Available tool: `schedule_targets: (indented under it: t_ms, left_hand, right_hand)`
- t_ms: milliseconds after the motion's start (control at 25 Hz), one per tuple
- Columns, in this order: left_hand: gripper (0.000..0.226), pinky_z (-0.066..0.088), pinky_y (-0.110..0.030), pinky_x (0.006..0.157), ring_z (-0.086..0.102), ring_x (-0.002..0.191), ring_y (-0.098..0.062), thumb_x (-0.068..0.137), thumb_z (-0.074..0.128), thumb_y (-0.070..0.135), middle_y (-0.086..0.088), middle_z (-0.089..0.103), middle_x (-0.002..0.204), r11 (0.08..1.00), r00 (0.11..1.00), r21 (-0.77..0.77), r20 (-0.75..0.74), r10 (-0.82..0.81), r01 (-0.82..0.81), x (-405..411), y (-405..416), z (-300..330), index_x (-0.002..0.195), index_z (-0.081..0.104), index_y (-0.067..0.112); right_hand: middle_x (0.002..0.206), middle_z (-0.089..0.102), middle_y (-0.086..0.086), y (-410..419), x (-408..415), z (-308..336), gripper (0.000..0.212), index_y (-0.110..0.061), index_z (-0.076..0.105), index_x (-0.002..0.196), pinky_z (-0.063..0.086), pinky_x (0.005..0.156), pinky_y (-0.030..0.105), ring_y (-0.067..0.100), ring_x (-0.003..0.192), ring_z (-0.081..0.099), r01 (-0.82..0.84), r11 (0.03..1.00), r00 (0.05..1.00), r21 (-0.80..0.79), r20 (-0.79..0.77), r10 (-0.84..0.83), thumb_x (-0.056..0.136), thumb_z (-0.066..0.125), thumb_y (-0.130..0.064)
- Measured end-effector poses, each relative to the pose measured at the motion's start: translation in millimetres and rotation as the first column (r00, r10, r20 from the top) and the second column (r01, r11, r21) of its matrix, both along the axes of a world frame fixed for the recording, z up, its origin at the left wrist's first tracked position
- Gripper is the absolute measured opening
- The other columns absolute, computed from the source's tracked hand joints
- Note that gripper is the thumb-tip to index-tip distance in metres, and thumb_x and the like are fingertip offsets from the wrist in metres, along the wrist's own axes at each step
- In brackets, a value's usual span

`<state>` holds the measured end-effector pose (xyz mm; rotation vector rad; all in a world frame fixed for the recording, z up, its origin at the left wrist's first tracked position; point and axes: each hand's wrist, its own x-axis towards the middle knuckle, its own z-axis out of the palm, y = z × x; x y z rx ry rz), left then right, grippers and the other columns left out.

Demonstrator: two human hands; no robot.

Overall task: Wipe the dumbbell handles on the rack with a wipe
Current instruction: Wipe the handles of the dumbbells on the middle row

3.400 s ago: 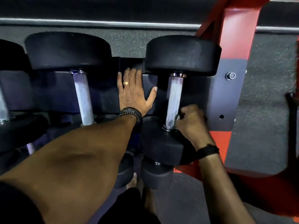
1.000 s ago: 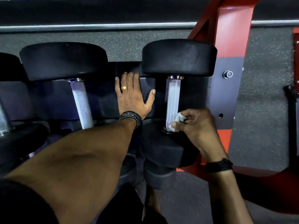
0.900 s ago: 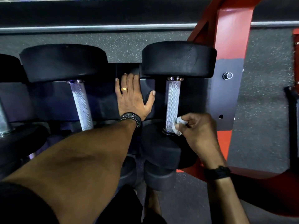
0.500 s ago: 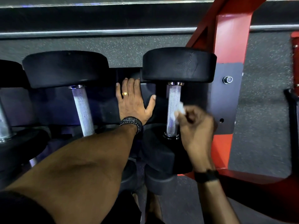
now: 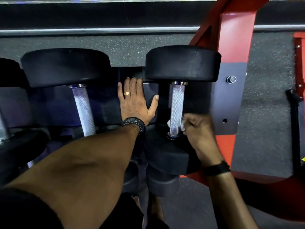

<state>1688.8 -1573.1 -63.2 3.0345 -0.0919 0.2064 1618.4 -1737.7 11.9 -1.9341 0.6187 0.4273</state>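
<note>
A black dumbbell with a knurled silver handle (image 5: 177,106) lies on the rack at the right end. My right hand (image 5: 197,134) grips a small white wipe (image 5: 182,128) around the lower end of that handle; white bits show on both sides of the bar. My left hand (image 5: 136,103) lies flat with straight fingers on the dark rack tray (image 5: 105,109) between this dumbbell and the one to its left, whose silver handle (image 5: 82,109) stands bare.
A red rack upright (image 5: 234,47) with a grey bolted plate (image 5: 229,100) stands right of my right hand. More dumbbell heads (image 5: 9,146) sit at the far left and on a lower tier (image 5: 161,184). Speckled grey floor surrounds the rack.
My right hand slid the wipe back down the handle from mid-height to its lower end. My left hand stayed flat on the tray.
</note>
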Motion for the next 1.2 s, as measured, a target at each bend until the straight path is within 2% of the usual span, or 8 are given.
schedule_targets:
  t_ms: [120, 200, 400, 600, 760, 1000, 1080, 1200]
  left_hand:
    - [0.070, 0.015, -0.053, 0.118, 0.041, 0.134, -0.037, 0.092, 0.043, 0.055, -0.017, 0.053, 0.136, 1.000, 1.000, -0.011, 0.007, -0.003, 0.003, 0, 2, -1, 0.134, 0.048, 0.000]
    - [0.070, 0.016, -0.053, 0.118, 0.041, 0.134, -0.037, 0.091, 0.044, 0.055, -0.017, 0.053, 0.135, 1.000, 1.000, -0.008, 0.013, -0.003, 0.003, 1, 2, 0, 0.134, 0.049, -0.001]
    - [0.071, 0.012, -0.052, 0.119, 0.040, 0.135, -0.036, 0.091, 0.041, 0.056, -0.017, 0.052, 0.136, 1.000, 1.000, -0.001, -0.004, 0.001, -0.001, 1, 1, 0, 0.135, 0.048, 0.000]
    - [0.071, 0.012, -0.052, 0.119, 0.039, 0.135, -0.036, 0.092, 0.041, 0.056, -0.017, 0.052, 0.137, 1.000, 1.000, -0.003, -0.002, -0.007, 0.007, 1, 1, 0, 0.135, 0.048, 0.000]
    - [0.072, 0.013, -0.052, 0.119, 0.039, 0.136, -0.036, 0.093, 0.036, 0.057, -0.017, 0.052, 0.138, 1.000, 1.000, -0.013, -0.010, -0.011, 0.011, 0, 1, 0, 0.135, 0.048, 0.000]
    - [0.071, 0.015, -0.053, 0.119, 0.039, 0.136, -0.036, 0.092, 0.041, 0.056, -0.016, 0.051, 0.137, 1.000, 1.000, -0.002, 0.005, -0.005, 0.005, 0, 1, 0, 0.136, 0.047, 0.000]
    - [0.071, 0.016, -0.053, 0.119, 0.040, 0.135, -0.036, 0.092, 0.040, 0.055, -0.017, 0.052, 0.137, 1.000, 1.000, -0.015, 0.007, -0.012, 0.012, 0, 1, -2, 0.135, 0.048, 0.000]
    - [0.071, 0.016, -0.053, 0.118, 0.040, 0.135, -0.036, 0.092, 0.040, 0.055, -0.016, 0.053, 0.136, 1.000, 1.000, -0.005, 0.015, -0.001, 0.001, 0, 0, 0, 0.135, 0.049, 0.000]
  right_hand:
    - [0.087, 0.074, 0.018, -4, 43, 18, 0.015, 0.013, 0.063, 0.084, 0.053, 0.068, 0.030, 0.017, 0.075, 0.070, 0.253, 0.925, 0.967, 0.285, -0.038, -0.253, 0.088, 0.054, 0.003]
    - [0.093, 0.073, 0.015, -12, 70, 26, 0.015, 0.007, 0.067, 0.092, 0.056, 0.081, 0.037, 0.027, 0.087, 0.072, 0.322, 0.830, 0.941, 0.456, -0.055, -0.335, 0.090, 0.052, 0.005]
    - [0.097, 0.062, 0.025, -13, 20, 21, 0.050, 0.019, 0.058, 0.102, 0.040, 0.079, 0.039, 0.032, 0.092, 0.051, 0.173, 0.817, 0.962, 0.549, -0.272, -0.021, 0.062, 0.050, -0.009]
    - [0.085, 0.062, 0.015, -3, 78, 27, 0.028, 0.001, 0.065, 0.095, 0.054, 0.090, 0.036, 0.019, 0.076, 0.063, 0.226, 0.691, 0.974, 0.686, -0.177, -0.142, 0.071, 0.075, -0.008]
    - [0.065, 0.055, 0.007, 10, 33, 24, 0.025, -0.012, 0.064, 0.078, 0.050, 0.055, 0.022, 0.013, 0.055, 0.058, 0.077, 0.827, 0.950, 0.556, -0.293, 0.108, 0.069, 0.079, -0.030]
    - [0.068, 0.063, 0.009, 20, 82, 19, 0.018, -0.009, 0.064, 0.081, 0.050, 0.051, 0.020, 0.015, 0.057, 0.057, 0.249, 0.855, 0.966, 0.454, -0.179, -0.186, 0.075, 0.078, 0.000]
    - [0.084, 0.072, 0.013, 10, 44, 15, 0.023, -0.012, 0.068, 0.083, 0.059, 0.065, 0.034, 0.021, 0.070, 0.065, 0.043, 0.974, 0.988, 0.221, -0.154, -0.009, 0.069, 0.086, -0.010]
    - [0.082, 0.070, 0.004, 1, 9, 26, 0.046, -0.014, 0.066, 0.085, 0.053, 0.067, 0.036, 0.017, 0.072, 0.062, -0.152, 0.973, 0.977, -0.177, -0.179, 0.120, 0.055, 0.093, -0.036]
